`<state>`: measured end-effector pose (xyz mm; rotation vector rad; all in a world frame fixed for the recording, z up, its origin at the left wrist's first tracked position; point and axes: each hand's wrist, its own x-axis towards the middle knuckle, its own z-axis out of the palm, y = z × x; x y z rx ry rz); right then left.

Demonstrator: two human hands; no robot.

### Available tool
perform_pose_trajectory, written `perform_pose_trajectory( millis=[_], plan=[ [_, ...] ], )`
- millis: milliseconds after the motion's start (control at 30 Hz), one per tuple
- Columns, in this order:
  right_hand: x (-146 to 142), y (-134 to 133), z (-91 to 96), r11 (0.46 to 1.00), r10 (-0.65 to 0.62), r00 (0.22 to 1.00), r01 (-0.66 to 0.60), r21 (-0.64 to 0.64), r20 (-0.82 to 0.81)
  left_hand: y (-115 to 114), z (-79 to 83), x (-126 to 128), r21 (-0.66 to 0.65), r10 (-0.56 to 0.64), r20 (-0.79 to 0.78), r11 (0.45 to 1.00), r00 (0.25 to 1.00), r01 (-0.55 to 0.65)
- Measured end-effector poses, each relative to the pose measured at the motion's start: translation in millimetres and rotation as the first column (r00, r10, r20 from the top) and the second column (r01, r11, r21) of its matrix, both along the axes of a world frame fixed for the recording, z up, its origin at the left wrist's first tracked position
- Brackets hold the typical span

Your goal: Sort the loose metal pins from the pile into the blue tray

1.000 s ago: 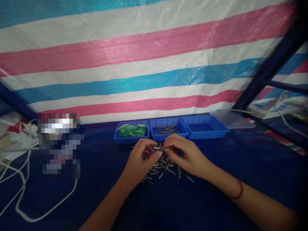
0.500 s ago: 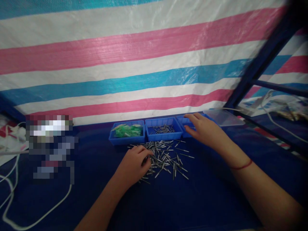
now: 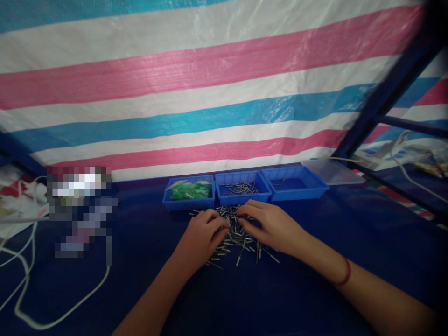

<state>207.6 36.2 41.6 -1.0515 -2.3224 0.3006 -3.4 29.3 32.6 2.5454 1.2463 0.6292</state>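
A loose pile of small metal pins (image 3: pixel 237 239) lies on the dark blue table cover in front of three blue trays. My left hand (image 3: pixel 202 237) rests on the pile's left side with fingers curled around some pins. My right hand (image 3: pixel 272 225) lies over the pile's right side, its fingers stretched out towards the left hand and touching the pins. A red string is tied round my right wrist. The left tray (image 3: pixel 189 201) holds green plastic parts, the middle tray (image 3: pixel 242 196) holds more pins, and the right tray (image 3: pixel 297 190) shows one pin near its back left corner.
A clear plastic lid (image 3: pixel 332 171) lies right of the trays. White cables (image 3: pixel 70 308) loop over the table at the left. A dark blue frame post (image 3: pixel 381 100) rises at the right. A striped tarpaulin (image 3: pixel 210 84) hangs right behind the trays.
Half a second ago my right hand reached out over the right tray; it has now come back to the pile beside my left hand. My left hand stayed on the pins.
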Motion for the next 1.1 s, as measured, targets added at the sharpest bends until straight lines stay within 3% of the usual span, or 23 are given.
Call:
perform_pose_trajectory(
  millis=[167,333,733,1100],
  plan=[
    [-16.5,-6.4,-7.8,0.994,-0.019,0.953,-0.015,-0.107,-0.303,-3.0,6.3,6.2,-0.073,0.074,0.216,0.996,0.974,-0.059],
    [-22.6,-9.6,-12.5,0.983,-0.065,0.876,-0.027,-0.184,-0.479,-5.8,9.8,9.3,-0.135,0.097,0.333,0.989,0.938,-0.055],
    [-22.1,-9.7,-13.0,0.963,-0.053,0.779,-0.125,-0.238,-0.625,-7.3,8.5,12.0,-0.195,0.072,0.364,0.981,0.929,0.000],
    [-22.0,-13.3,-11.0,0.960,-0.081,0.765,-0.114,-0.257,-0.639,-7.7,13.0,10.2,-0.196,0.076,0.328,0.980,0.942,-0.011]
  ],
)
